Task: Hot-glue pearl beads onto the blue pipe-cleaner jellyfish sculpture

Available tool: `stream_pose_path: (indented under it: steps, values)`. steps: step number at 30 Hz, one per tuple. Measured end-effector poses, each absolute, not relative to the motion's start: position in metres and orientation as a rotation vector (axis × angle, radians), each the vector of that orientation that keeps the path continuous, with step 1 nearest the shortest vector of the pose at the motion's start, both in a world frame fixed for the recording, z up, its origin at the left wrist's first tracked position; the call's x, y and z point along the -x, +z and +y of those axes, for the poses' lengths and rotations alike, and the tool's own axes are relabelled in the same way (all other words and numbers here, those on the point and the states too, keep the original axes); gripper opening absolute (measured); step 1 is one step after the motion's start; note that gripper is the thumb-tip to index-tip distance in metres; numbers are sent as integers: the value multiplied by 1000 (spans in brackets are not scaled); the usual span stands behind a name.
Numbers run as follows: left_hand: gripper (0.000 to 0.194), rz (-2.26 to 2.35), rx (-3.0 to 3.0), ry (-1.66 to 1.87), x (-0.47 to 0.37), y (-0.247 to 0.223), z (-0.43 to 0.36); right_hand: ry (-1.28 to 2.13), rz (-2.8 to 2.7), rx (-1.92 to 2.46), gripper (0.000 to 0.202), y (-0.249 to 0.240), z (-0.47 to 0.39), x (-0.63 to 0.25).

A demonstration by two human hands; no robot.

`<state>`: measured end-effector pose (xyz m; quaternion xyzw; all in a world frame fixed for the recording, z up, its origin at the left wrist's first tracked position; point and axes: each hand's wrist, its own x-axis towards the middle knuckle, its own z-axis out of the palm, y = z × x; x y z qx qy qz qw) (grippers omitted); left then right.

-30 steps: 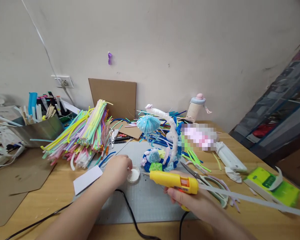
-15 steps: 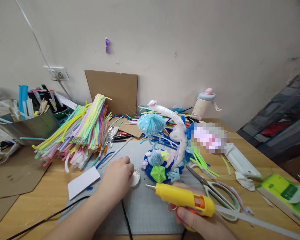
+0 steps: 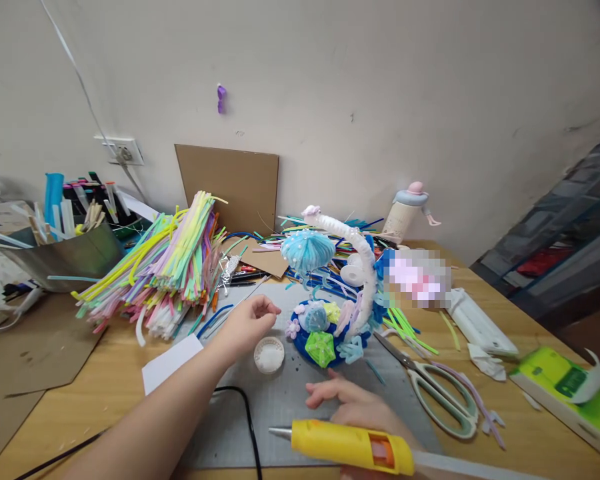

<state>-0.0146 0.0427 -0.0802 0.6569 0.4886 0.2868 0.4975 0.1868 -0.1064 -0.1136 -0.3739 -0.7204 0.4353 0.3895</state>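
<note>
Left hand [image 3: 247,321] pinched, seemingly on something tiny, right hand [image 3: 360,410] clamped on glue gun [image 3: 347,447]: risks burning fingers or smearing craft [image 3: 330,293].

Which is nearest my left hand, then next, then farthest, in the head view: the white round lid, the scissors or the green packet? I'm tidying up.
From the left hand:
1. White round lid, just below the fingers.
2. Scissors, right of the craft.
3. Green packet, far right.
</note>
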Motion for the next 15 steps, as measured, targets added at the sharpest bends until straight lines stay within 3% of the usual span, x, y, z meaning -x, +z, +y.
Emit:
stream_pose_path:
  steps: [7, 15]
  values:
    - [13, 1124, -1452, 614, -26, -98, 86, 1113, -1879, 1079, 29, -94, -117, -184]
    - [20, 1021, -1301, 532, -40, -97, 87, 1034, -1808, 1010, 36, -87, -116, -183]
